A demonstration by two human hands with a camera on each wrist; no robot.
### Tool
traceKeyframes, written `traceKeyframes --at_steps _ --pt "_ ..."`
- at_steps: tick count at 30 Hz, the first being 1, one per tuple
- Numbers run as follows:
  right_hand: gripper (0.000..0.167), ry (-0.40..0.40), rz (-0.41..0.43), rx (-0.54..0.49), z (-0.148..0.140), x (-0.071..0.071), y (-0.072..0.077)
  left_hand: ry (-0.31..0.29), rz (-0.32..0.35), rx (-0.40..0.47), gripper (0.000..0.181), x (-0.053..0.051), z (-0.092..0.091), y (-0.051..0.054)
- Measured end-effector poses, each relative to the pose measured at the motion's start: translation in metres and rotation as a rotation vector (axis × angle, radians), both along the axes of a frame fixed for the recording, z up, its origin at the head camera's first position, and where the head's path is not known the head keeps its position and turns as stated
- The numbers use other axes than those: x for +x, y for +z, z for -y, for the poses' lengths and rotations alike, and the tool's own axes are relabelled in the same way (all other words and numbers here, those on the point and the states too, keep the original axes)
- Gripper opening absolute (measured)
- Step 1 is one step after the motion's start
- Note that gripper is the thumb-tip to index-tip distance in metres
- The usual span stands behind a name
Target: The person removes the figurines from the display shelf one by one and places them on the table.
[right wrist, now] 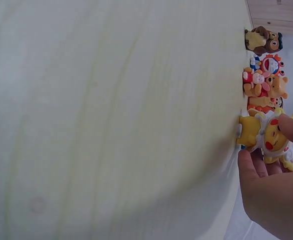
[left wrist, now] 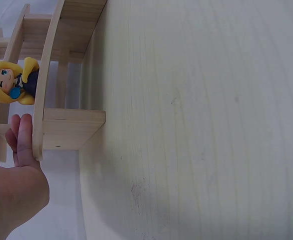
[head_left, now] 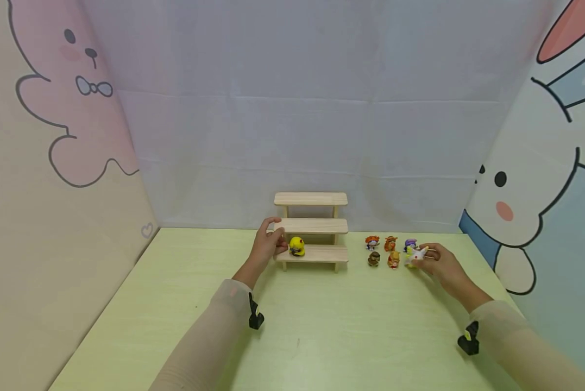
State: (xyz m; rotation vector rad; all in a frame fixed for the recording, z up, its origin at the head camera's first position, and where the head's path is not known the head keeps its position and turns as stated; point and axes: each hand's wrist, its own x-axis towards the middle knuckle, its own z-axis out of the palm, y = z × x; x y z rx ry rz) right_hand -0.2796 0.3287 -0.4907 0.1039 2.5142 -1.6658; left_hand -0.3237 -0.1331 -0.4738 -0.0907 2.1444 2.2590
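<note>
A three-step wooden display stand (head_left: 312, 226) stands against the back wall. My left hand (head_left: 264, 248) holds it at its left end, with fingers around the middle plank and others beside the bottom plank (left wrist: 50, 65). On the bottom step, near that hand, sits a yellow-haired doll figurine (head_left: 296, 246) with a dark dress. My right hand (head_left: 441, 267) grips a yellow figurine in a white hooded outfit (right wrist: 274, 135), thumb on its head and fingers beneath. It has red cheeks and is among other figurines to the right of the stand.
Near the right hand stand an owl figurine (right wrist: 263, 41), a red crab-like figurine (head_left: 372, 242), a bear figurine with a pink companion (head_left: 393, 260), an orange figurine (head_left: 390, 243) and a purple figurine (head_left: 410, 245). Printed walls flank the pale table (head_left: 292, 331).
</note>
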Motion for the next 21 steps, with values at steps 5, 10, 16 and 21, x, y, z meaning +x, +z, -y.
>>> traceKeyframes --at_steps 5,10,16,21 --pt "0.066 0.009 -0.005 -0.007 -0.0009 0.0000 -0.0006 -0.007 0.000 0.000 0.036 -0.0001 0.0008 0.0000" --pt "0.069 0.023 -0.003 -0.038 -0.0008 0.0004 -0.0001 -0.016 0.001 0.002 0.037 0.0003 0.0016 0.0002" --pt "0.074 0.034 0.007 -0.066 -0.0010 0.0007 0.0009 -0.024 -0.002 0.002 0.038 0.0005 0.0020 -0.0002" --pt "0.077 0.027 0.006 -0.043 0.0005 0.0023 0.0031 -0.016 -0.002 0.004 0.035 0.0009 0.0017 -0.0005"
